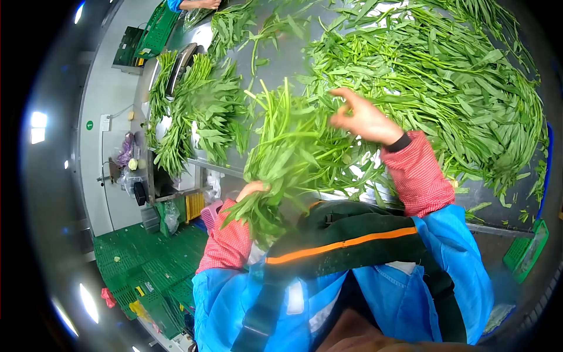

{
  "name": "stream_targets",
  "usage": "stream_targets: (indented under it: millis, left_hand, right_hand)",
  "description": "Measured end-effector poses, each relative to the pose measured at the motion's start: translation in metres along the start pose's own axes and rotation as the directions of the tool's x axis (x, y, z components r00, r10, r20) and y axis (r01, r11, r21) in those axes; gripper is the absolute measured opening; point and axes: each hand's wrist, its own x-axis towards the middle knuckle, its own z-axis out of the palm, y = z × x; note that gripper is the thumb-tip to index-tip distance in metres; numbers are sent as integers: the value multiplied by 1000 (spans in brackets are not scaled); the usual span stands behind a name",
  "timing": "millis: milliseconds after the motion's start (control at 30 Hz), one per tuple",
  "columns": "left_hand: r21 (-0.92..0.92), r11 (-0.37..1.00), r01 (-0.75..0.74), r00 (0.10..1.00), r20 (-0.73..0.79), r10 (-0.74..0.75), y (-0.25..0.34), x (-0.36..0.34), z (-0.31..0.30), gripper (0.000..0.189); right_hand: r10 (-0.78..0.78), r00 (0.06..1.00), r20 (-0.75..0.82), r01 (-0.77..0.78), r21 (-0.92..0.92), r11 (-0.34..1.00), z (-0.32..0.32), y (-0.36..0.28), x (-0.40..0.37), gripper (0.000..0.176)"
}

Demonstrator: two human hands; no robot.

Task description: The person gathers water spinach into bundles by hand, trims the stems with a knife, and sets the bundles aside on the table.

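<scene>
A bunch of water spinach [281, 141], with long narrow leaves and pale green stems, is held at the table's front edge. My left hand [253, 189] is closed round its leafy lower part, and leaves hide most of the fingers. The cut stem ends point up and away from me. My right hand [366, 120] is just right of the bunch, over the edge of a large heap of water spinach [434, 88]. Its index finger is stretched out and its thumb stands apart, with nothing visible held.
Sorted bunches [205, 105] lie at the table's left end beside a dark metal-edged device [180, 69]. Green crates [138, 258] are stacked on the floor at left, and another green crate [526, 252] is low at right. Another person's hand [199, 4] shows at the far edge.
</scene>
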Motion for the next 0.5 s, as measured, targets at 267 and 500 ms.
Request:
stream_targets:
  millis: [267, 500]
  left_hand:
    - [-154, 988, -10, 994, 110, 27, -23, -2, 0, 53]
    - [-249, 968, -28, 980, 182, 76, -33, 0, -2, 53]
  right_hand:
    - [-311, 931, -191, 314, -13, 949, 31, 34, 27, 20]
    - [13, 999, -51, 15, 510, 860, 10, 55, 32, 22]
